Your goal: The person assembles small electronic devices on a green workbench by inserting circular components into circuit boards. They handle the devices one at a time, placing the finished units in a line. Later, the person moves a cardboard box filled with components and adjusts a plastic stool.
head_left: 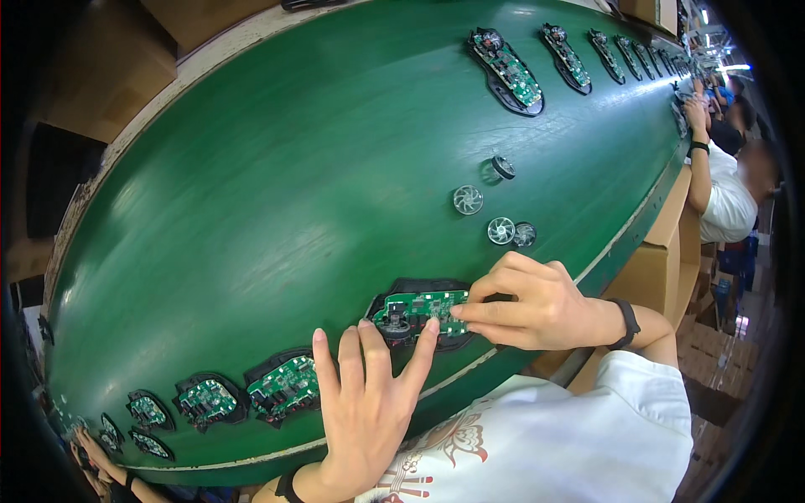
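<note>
I see the circuit board (426, 303) lying on a black shell (419, 284), at the near side of the green belt (251, 201). The left hand (366, 407), spread and grasping nothing, seems to steady it; the right hand (537, 306) touches its right part, whether pinching I cannot tell.

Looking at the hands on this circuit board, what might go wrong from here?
Bare fingertips of the left hand and right hand are at the exposed circuit board; pressing hard might damage small components.
The left hand overlaps the neighbouring unit in view, so a sideways shift could nudge it.
Loose spoked wheels lie beyond the right hand and might get knocked.
</note>
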{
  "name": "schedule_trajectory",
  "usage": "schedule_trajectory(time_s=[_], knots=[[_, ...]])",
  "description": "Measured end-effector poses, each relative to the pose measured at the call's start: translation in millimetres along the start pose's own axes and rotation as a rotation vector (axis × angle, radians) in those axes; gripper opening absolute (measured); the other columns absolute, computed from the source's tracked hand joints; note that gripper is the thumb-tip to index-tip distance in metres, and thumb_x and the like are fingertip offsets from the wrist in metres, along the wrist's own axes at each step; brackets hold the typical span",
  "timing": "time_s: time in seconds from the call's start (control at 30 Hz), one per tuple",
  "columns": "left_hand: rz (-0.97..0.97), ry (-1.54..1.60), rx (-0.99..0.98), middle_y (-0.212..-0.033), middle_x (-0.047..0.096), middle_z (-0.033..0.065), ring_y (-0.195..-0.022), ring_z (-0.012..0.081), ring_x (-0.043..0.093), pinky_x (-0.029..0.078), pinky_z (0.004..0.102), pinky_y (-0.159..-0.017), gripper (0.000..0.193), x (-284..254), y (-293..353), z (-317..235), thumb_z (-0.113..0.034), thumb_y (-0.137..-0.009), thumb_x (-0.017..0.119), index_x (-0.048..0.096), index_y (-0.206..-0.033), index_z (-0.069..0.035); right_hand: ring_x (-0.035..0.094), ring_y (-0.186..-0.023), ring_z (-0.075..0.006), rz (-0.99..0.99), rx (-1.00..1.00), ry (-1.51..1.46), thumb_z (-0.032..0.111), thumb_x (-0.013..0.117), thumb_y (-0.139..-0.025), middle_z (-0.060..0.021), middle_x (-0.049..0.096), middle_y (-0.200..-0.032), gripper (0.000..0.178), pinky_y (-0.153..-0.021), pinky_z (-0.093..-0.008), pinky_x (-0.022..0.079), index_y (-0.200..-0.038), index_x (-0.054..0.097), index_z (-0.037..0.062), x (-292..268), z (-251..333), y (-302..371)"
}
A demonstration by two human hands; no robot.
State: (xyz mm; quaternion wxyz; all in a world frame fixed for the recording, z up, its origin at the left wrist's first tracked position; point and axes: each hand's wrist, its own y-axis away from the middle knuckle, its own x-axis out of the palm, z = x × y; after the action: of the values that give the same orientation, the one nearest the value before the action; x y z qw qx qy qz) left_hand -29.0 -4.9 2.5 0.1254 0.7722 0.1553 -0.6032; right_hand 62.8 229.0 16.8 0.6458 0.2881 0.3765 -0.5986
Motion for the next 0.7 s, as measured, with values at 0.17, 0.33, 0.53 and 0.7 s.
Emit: schedule_trajectory(time_s=[0.17,0.33,0.53,0.7], knots=[[0.002,-0.019,0.010,-0.116,0.050,0.0206,-0.109,0.0348,0.052,0.040,0.0632,-0.104,0.064,-1.0,-3.2,-0.1,-0.009,-0.083,0.058,0.051,-0.144,-0.029,0.058,-0.080,-0.0153,0.024,-0.139,0.176,0.010,0.077,-0.071,0.0005,0.064,-0.096,0.033,-0.046,-0.0270,0.046,-0.104,0.076,0.0124,0.1,-1.7,0.0],[0.102,0.103,-0.017,-0.124,0.049,0.0191,-0.113,0.0339,0.051,0.038,0.0614,-0.105,0.069,-15.1,-1.8,9.4,-0.016,-0.082,0.066,0.048,-0.147,-0.031,0.056,-0.087,-0.0151,0.123,-0.262,0.306,0.015,0.075,-0.075,-0.0004,0.063,-0.106,0.041,-0.053,-0.0254,0.045,-0.115,0.072,0.0131,-7.2,-0.4,0.0],[0.176,0.099,-0.243,-0.144,0.040,0.0254,-0.127,0.0413,0.045,0.037,0.0611,-0.104,0.089,-39.1,35.0,35.7,-0.020,-0.065,0.087,0.048,-0.144,-0.017,0.052,-0.086,-0.0137,0.270,-0.358,0.480,0.026,0.073,-0.078,-0.0016,0.059,-0.113,0.053,-0.052,-0.0256,0.043,-0.126,0.064,0.0069,-23.2,-0.6,1.4],[0.153,0.002,-0.381,-0.136,0.052,0.0175,-0.115,0.0374,0.053,0.044,0.0532,-0.102,0.058,-61.1,64.5,30.7,-0.007,-0.085,0.069,0.053,-0.140,-0.015,0.054,-0.090,-0.0164,0.092,-0.285,0.497,0.027,0.076,-0.075,-0.0036,0.054,-0.094,0.047,-0.052,-0.0274,0.049,-0.113,0.065,0.0028,-5.1,0.8,-61.2]])
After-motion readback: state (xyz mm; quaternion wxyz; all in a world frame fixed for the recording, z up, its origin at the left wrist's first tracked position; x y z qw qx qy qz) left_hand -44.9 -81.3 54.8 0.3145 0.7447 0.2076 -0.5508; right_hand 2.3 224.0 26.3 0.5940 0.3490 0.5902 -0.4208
